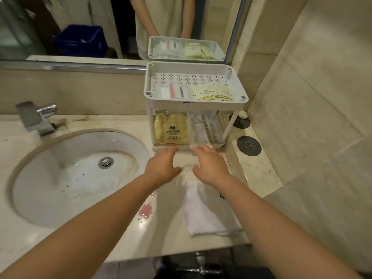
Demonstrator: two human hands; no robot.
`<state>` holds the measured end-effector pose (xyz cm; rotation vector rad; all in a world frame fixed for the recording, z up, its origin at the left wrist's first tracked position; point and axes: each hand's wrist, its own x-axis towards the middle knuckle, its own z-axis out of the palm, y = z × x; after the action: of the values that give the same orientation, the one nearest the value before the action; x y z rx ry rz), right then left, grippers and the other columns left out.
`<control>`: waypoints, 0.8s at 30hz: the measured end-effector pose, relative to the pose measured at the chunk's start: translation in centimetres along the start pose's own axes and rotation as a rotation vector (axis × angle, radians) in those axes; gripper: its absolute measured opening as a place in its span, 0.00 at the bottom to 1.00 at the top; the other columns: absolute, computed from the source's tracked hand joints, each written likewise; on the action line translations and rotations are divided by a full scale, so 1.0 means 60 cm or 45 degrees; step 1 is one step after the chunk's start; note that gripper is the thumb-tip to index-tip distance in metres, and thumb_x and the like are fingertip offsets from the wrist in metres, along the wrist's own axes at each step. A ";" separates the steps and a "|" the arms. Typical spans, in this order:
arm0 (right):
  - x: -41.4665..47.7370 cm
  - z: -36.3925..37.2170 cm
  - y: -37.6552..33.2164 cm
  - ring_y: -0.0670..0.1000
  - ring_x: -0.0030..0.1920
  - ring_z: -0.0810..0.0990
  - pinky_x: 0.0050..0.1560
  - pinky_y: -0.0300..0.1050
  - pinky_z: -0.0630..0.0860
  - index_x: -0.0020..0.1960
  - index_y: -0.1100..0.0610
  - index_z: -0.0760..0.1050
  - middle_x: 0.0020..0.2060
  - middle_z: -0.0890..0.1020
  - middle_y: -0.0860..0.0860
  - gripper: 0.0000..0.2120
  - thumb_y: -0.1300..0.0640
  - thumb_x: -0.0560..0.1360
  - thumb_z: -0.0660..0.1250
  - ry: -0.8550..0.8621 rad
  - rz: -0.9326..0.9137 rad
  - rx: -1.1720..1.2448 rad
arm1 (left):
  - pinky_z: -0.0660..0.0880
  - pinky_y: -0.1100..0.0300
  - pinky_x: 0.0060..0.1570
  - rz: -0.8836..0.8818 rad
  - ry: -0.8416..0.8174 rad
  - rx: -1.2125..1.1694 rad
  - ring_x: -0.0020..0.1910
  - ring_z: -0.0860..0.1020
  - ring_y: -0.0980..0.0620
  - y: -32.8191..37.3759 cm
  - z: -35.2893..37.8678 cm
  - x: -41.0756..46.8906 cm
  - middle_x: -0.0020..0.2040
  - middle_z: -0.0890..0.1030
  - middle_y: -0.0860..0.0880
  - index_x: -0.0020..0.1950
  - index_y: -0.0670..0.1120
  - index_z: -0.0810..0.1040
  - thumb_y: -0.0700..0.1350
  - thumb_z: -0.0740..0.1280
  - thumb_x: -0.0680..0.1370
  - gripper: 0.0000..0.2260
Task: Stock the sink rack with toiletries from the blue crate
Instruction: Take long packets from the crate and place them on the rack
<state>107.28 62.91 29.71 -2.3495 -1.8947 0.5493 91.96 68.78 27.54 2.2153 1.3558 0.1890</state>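
The white two-tier sink rack (244, 102) stands on the counter against the mirror. Its top tray holds white packets (175, 91) and pale yellow sachets (213, 93). On the lower shelf lie a yellow packet (171, 129) with a dark logo and long white sachets (199, 127). Just in front of that shelf, a pale flat packet (185, 161) is blurred between my hands. My left hand (163, 167) grips its left end and my right hand (210, 166) its right end, fingertips at the shelf's front edge. The blue crate (80, 41) shows only as a reflection in the mirror.
A round sink basin (40, 158) with a chrome faucet (36, 117) fills the counter's left. A white cloth (207, 212) hangs over the front edge beside a pink stain (146, 210). Two black round discs (249, 146) sit right of the rack, close to the tiled wall.
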 end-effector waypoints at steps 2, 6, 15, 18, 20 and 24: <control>-0.029 0.002 -0.012 0.56 0.73 0.63 0.71 0.50 0.63 0.77 0.51 0.60 0.74 0.64 0.50 0.32 0.56 0.74 0.64 -0.006 -0.028 -0.021 | 0.71 0.52 0.62 -0.027 0.008 0.029 0.68 0.70 0.49 -0.004 -0.002 -0.038 0.70 0.71 0.50 0.75 0.51 0.63 0.50 0.70 0.75 0.30; -0.089 0.011 -0.036 0.55 0.73 0.63 0.70 0.50 0.62 0.77 0.51 0.60 0.75 0.63 0.51 0.32 0.56 0.75 0.64 -0.016 -0.112 -0.096 | 0.71 0.54 0.59 -0.086 0.066 0.069 0.65 0.71 0.49 -0.015 -0.007 -0.117 0.67 0.73 0.50 0.73 0.51 0.64 0.50 0.69 0.75 0.29; -0.192 0.048 -0.150 0.54 0.72 0.64 0.71 0.50 0.61 0.76 0.51 0.61 0.74 0.64 0.50 0.32 0.50 0.74 0.65 -0.004 -0.405 -0.196 | 0.70 0.55 0.60 -0.235 0.257 0.164 0.66 0.71 0.48 -0.068 -0.042 -0.302 0.69 0.70 0.49 0.74 0.49 0.64 0.51 0.69 0.75 0.30; -0.218 0.065 -0.201 0.54 0.71 0.65 0.69 0.50 0.62 0.76 0.51 0.61 0.73 0.65 0.50 0.30 0.49 0.75 0.65 -0.010 -0.528 -0.222 | 0.70 0.56 0.60 -0.310 0.317 0.184 0.66 0.70 0.48 -0.097 -0.055 -0.367 0.69 0.70 0.49 0.74 0.49 0.63 0.52 0.68 0.76 0.29; -0.232 0.078 -0.236 0.54 0.70 0.66 0.68 0.50 0.63 0.75 0.52 0.62 0.72 0.66 0.50 0.29 0.53 0.75 0.64 -0.019 -0.617 -0.235 | 0.69 0.56 0.60 -0.389 0.351 0.177 0.66 0.70 0.49 -0.118 -0.064 -0.410 0.70 0.70 0.50 0.74 0.49 0.63 0.51 0.68 0.75 0.29; -0.261 0.104 -0.313 0.55 0.71 0.65 0.68 0.49 0.62 0.76 0.52 0.61 0.72 0.66 0.50 0.30 0.53 0.75 0.64 -0.073 -0.784 -0.280 | 0.70 0.55 0.60 -0.550 0.404 0.162 0.67 0.70 0.48 -0.162 -0.079 -0.499 0.71 0.68 0.49 0.75 0.49 0.62 0.51 0.68 0.75 0.30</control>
<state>85.05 51.31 32.65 -1.6987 -2.6447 0.3580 67.98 48.19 31.19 1.9873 2.0333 0.3112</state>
